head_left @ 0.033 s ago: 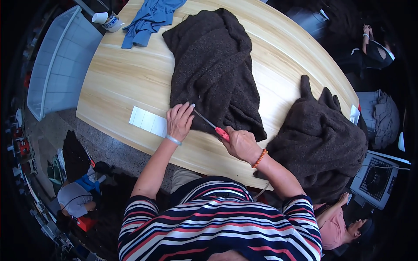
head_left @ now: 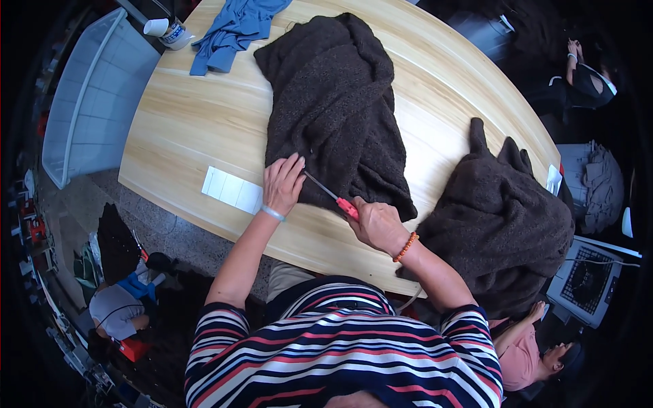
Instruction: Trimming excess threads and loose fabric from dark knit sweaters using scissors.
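A dark brown knitted garment (head_left: 333, 102) lies bunched lengthwise on the pale wooden table (head_left: 170, 129). My left hand (head_left: 283, 182) rests on its near left corner, fingers stretched out over the knit. From the right, my right hand (head_left: 381, 224) grips a slim tool (head_left: 347, 209) with a red handle and a thin metal shaft. The shaft slants up and left, its tip close to my left fingertips. Whether the tip sits in the knit or on top, I cannot tell. Beside my left wrist lies a white paper strip (head_left: 231, 190), partly under the hand.
Another heap of dark brown knitwear (head_left: 500, 217) covers the table's right end. A blue cloth (head_left: 235, 34) and a white container (head_left: 176, 34) stand at the far left, by a translucent plastic bin (head_left: 102, 95). A person in pink (head_left: 524, 360) is at the lower right.
My left hand has shifted slightly up and to the right over the knit. My right hand and the red-handled tool stay nearly in place.
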{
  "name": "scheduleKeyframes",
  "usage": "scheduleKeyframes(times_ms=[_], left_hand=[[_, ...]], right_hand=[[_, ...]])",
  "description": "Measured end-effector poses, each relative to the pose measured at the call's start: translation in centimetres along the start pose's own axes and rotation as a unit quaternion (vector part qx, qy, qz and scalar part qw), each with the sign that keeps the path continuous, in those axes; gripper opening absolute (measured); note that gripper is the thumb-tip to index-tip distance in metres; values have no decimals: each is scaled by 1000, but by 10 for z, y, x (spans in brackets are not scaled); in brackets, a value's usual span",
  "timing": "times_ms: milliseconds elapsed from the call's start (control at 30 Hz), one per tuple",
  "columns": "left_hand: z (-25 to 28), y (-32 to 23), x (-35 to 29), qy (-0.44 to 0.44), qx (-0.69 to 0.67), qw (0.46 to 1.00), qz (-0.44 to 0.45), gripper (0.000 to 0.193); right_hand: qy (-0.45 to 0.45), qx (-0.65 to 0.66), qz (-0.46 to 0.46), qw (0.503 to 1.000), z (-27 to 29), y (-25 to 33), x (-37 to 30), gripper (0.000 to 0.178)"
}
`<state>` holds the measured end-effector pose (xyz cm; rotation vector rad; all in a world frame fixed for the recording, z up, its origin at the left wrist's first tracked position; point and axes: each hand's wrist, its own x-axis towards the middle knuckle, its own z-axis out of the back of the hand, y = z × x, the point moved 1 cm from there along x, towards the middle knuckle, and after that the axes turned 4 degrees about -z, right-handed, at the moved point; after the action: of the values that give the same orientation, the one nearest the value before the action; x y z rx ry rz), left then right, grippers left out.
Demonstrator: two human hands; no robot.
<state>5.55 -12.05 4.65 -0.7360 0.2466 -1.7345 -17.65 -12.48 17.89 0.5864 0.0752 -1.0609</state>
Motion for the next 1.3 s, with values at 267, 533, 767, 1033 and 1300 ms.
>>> scheduleKeyframes(times_ms=[267, 533, 767, 1033, 1300], left_hand=[[-17, 26, 4, 75, 20, 994, -73, 37], [-33, 20, 38, 51, 17, 999, -8, 35], [-28, 23, 26, 91, -19, 993, -74, 42], [-7, 15, -4, 171, 27, 984, -51, 66], [63, 113, -7, 165, 316, 932, 69, 54]], right_hand=[[53, 1, -21, 998, 3, -5, -4, 29], [14, -18, -68, 997, 8, -3, 14, 28], [56, -1, -47, 997, 7, -7, 4, 31], [122, 52, -29, 991, -2, -4, -10, 33], [-88, 131, -229, 960, 22, -79, -60, 27]])
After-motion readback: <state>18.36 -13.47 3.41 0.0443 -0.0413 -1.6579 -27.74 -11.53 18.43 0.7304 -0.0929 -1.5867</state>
